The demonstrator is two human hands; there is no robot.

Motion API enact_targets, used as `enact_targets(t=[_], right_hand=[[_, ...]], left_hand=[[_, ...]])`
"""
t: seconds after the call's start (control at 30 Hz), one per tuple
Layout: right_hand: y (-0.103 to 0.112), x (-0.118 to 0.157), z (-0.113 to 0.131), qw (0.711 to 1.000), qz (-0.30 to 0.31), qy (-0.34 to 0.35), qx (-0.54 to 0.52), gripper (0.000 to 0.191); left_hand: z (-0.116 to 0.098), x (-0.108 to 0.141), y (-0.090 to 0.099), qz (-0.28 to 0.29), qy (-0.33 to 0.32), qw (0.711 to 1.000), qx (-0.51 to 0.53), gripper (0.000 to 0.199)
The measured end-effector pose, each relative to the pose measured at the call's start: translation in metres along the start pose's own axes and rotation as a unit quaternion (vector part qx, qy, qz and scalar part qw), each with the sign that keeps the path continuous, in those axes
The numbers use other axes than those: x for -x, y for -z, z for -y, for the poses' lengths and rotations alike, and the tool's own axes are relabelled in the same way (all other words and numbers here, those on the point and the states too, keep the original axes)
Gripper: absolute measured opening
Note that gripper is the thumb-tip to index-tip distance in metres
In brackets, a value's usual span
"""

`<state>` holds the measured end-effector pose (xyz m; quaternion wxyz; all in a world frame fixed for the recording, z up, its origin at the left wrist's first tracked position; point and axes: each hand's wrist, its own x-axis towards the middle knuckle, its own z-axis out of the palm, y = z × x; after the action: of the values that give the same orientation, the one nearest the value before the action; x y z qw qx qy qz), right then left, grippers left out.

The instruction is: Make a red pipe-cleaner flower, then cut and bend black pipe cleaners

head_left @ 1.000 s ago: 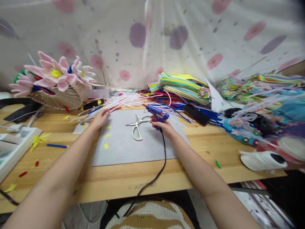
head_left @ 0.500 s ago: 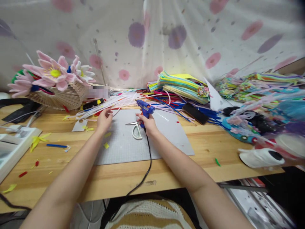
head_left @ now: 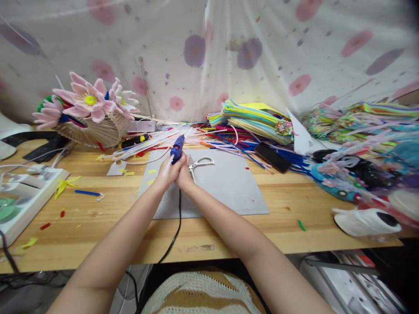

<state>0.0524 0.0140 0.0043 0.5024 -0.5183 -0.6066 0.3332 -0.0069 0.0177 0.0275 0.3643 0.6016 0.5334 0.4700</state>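
A blue glue gun (head_left: 177, 149) is held over the left part of the grey mat (head_left: 229, 192), its black cord hanging toward the table's front edge. My right hand (head_left: 183, 173) is closed round its handle. Pressed against it, my left hand (head_left: 167, 172) is closed at the back of the gun, where a whitish stick shows between the fingers. White-handled scissors (head_left: 204, 162) lie on the mat just right of my hands, their lower part beside my right hand.
Pink flowers (head_left: 90, 100) and a woven fan shape stand at the left, above a white power strip (head_left: 36, 200). Bundles of pipe cleaners (head_left: 258, 122) lie along the back. A black phone (head_left: 273, 157) and a white thread spool (head_left: 366, 221) are on the right.
My two hands have come together at the glue gun, which has moved left and turned. The scissors have shifted and turned, with a handle loop now pointing right. The view has shifted slightly.
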Motion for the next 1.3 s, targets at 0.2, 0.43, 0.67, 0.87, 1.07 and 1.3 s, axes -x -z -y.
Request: enact_targets(t=[0.2,0.43,0.67,0.87,1.07,1.3], right_hand=[[0.009,-0.005,-0.007,0.979,0.172,0.106,0.025,0.078],[0.012,-0.056,-0.015,0.935,0.27,0.062,0.222,0.033],[-0.03,-0.084,-0.027,0.864,0.316,0.161,0.358,0.049],[-0.034,-0.093,-0.016,0.827,0.293,0.167,0.451,0.028],[-0.005,-0.118,0.007,0.781,0.215,0.252,0.53,0.031],[0.029,-0.149,-0.004,0.746,0.227,0.174,0.601,0.035]], left_hand=[[0.017,-0.001,0.033,-0.022,0.05,0.994,0.095,0.058],[0.033,0.01,0.136,-0.05,0.084,0.995,0.019,0.055],[0.057,0.026,0.184,-0.176,0.081,0.967,-0.168,0.036],[0.07,0.029,0.198,-0.135,0.061,0.949,-0.279,0.04],[0.077,0.028,0.204,-0.126,0.054,0.95,-0.282,0.043],[0.091,0.017,0.196,-0.09,0.055,0.943,-0.315,0.046]])
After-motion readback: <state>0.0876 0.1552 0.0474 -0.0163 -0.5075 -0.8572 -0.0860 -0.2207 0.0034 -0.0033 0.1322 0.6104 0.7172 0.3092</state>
